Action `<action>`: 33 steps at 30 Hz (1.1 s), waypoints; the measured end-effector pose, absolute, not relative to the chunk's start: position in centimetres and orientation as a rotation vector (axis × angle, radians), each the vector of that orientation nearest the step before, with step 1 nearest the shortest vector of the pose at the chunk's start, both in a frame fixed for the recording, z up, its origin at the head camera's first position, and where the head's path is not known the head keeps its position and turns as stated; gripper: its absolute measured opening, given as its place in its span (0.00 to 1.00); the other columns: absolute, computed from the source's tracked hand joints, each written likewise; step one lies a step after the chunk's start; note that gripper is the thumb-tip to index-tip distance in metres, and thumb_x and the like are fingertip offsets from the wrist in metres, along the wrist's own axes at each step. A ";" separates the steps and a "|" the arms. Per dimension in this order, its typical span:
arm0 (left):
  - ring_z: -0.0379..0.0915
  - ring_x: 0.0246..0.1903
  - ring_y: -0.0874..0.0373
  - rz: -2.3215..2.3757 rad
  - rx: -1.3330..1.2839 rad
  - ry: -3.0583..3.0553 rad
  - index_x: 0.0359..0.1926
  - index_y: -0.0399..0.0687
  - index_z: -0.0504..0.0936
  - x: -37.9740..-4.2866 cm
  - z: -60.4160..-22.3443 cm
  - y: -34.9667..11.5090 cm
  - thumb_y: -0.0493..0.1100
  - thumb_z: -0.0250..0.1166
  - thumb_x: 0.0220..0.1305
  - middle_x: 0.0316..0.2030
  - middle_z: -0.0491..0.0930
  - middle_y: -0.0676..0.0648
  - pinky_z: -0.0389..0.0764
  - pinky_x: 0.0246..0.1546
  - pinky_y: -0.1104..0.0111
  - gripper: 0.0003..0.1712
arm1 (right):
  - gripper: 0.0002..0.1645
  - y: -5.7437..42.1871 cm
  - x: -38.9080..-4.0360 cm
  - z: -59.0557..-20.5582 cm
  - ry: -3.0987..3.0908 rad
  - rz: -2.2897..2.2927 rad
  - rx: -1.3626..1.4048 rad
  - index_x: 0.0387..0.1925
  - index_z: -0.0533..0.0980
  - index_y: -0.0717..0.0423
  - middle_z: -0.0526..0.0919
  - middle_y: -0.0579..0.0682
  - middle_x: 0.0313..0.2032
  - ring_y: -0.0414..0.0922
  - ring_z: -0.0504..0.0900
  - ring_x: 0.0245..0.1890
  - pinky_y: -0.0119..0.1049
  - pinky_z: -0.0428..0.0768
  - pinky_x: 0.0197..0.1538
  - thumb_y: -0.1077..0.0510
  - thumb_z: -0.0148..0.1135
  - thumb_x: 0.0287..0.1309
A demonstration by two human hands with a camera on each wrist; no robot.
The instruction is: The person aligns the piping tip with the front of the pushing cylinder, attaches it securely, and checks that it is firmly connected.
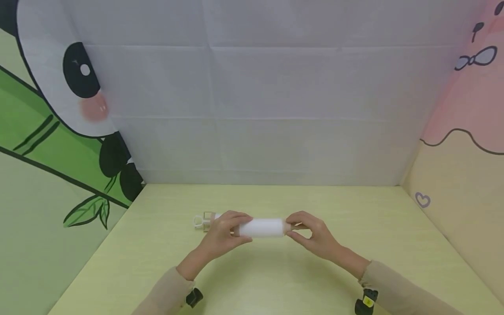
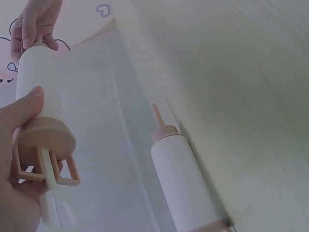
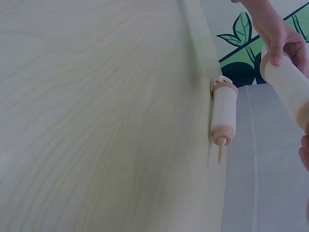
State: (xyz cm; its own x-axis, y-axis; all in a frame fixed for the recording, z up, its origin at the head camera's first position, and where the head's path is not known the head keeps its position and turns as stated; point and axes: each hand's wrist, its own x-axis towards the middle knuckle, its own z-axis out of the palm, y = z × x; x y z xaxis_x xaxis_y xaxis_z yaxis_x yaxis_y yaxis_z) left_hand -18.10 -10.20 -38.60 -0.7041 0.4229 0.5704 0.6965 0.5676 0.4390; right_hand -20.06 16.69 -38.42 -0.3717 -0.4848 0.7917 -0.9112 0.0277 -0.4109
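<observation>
A white icing syringe (image 1: 261,228) with beige ends is held level above the table between both hands. My left hand (image 1: 224,234) grips it around its beige cap end, thumb along the white barrel. From that end, beige finger loops (image 2: 67,175) and a pale plunger handle stick out in the left wrist view. The fingertips of my right hand (image 1: 316,236) pinch the narrow beige nozzle end, which they partly cover. A second, similar syringe (image 2: 179,176) lies on the table behind; in the head view mostly its handle end (image 1: 206,222) shows left of my left hand.
The pale wood-grain table (image 1: 252,280) meets a grey-white cloth backdrop (image 1: 271,87) at the back. A panda-printed panel (image 1: 35,210) stands on the left, a pink and cream one (image 1: 460,183) on the right. Both wrists wear small black cameras.
</observation>
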 end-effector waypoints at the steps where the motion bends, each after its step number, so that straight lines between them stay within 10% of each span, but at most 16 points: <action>1: 0.73 0.42 0.52 -0.927 -0.904 -2.401 0.43 0.41 0.81 -18.1 -38.6 -10.2 0.36 0.76 0.36 0.42 0.79 0.45 0.79 0.29 0.76 0.26 | 0.24 16.7 -20.1 -38.4 -1.873 1.305 1.422 0.37 0.72 0.71 0.76 0.61 0.35 0.52 0.79 0.34 0.44 0.81 0.30 0.80 0.67 0.31; 16: 0.73 0.42 0.51 -0.869 -0.940 -2.342 0.43 0.41 0.81 -18.0 -38.7 -10.2 0.36 0.76 0.35 0.42 0.78 0.44 0.78 0.27 0.80 0.27 | 0.21 17.5 -22.2 -41.4 -1.985 1.306 1.410 0.41 0.76 0.59 0.80 0.51 0.36 0.42 0.82 0.34 0.29 0.81 0.35 0.70 0.69 0.41; 33: 0.73 0.41 0.49 -0.906 -0.972 -2.316 0.44 0.39 0.81 -18.1 -39.0 -10.6 0.34 0.76 0.35 0.42 0.77 0.42 0.77 0.25 0.81 0.27 | 0.22 16.6 -20.1 -38.4 -1.916 1.314 1.448 0.38 0.73 0.69 0.75 0.61 0.37 0.53 0.78 0.36 0.43 0.82 0.32 0.78 0.67 0.35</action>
State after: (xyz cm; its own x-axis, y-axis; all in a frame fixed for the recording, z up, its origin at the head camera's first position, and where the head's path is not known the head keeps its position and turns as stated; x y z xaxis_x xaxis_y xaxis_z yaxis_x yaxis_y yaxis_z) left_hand -18.14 -10.63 -38.98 -0.6406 0.4428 0.6274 0.7509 0.5321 0.3911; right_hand -20.07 16.64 -38.43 -0.3820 -0.5218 0.7627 -0.8995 0.0206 -0.4365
